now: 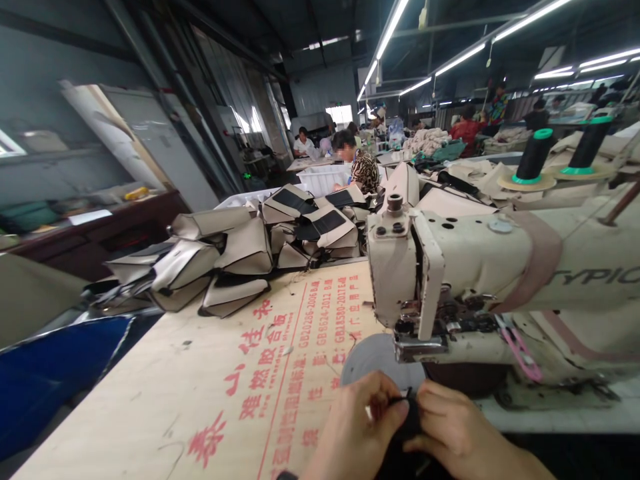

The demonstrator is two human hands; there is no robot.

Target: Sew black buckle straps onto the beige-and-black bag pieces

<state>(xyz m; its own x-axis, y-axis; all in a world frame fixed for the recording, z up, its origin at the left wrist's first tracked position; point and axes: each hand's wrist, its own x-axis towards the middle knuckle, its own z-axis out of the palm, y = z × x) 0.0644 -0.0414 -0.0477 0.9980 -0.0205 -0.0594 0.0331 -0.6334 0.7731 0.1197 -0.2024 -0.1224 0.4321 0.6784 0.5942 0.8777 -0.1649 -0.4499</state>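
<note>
My left hand (pixel 357 427) and my right hand (pixel 457 427) meet at the bottom edge, both pinched shut on a small piece of black fabric (pixel 407 427) held between them. They hover just in front of the cream sewing machine (pixel 500 280), below its needle area (pixel 420 343). The hands are over a cardboard sheet (pixel 240 373) with red printed characters that covers the table.
A heap of beige and black sewn pieces (pixel 240 257) lies at the far end of the cardboard. Two black thread cones (pixel 535 157) stand behind the machine. Blue material (pixel 45 373) sits at the left. Other people work at tables farther back.
</note>
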